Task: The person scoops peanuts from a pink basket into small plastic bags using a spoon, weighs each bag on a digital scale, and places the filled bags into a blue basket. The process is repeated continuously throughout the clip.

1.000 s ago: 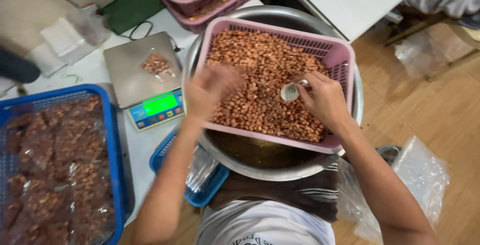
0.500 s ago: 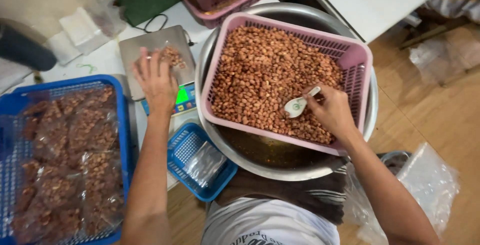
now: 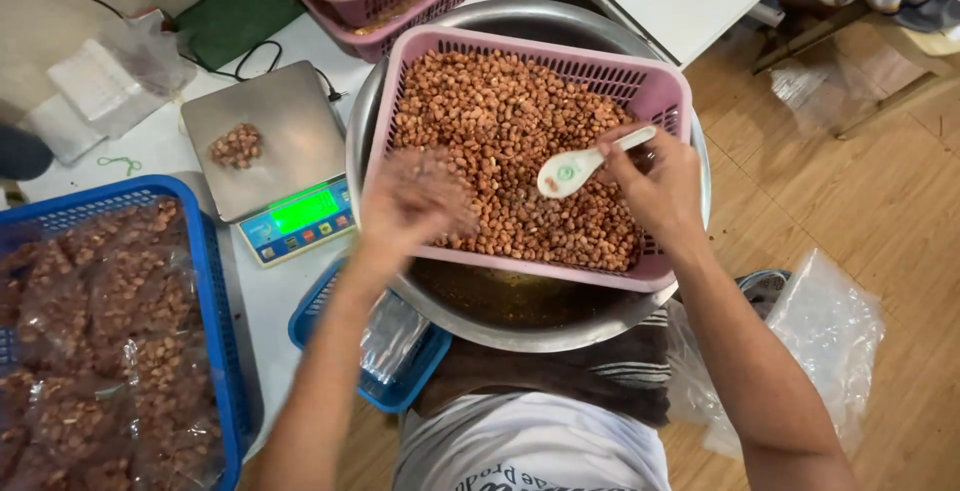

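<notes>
Wooden floorboards are showing on the right of my view, and a white tabletop point(image 3: 140, 151) is lying to the left. On it I am seeing a digital scale point(image 3: 272, 156) with a smooth steel plate, carrying a small pile of peanuts point(image 3: 237, 145). A pink plastic basket point(image 3: 668, 91) with slotted walls is sitting inside a wide, shiny metal basin point(image 3: 520, 316) and is holding a deep, pebbly layer of reddish roasted peanuts point(image 3: 510, 141). My right hand point(image 3: 655, 186) is resting over the basket's right side, its fingers clamped on the handle of a white plastic spoon point(image 3: 578, 166) whose bowl is pointing left over the nuts. My left hand point(image 3: 415, 201) is hovering above the basket's left edge, blurred; it is perhaps cupped around some nuts, but I cannot tell its grip. At far left, a blue mesh tray point(image 3: 215, 281) is holding clear, crinkled bags of peanuts point(image 3: 100, 351).
</notes>
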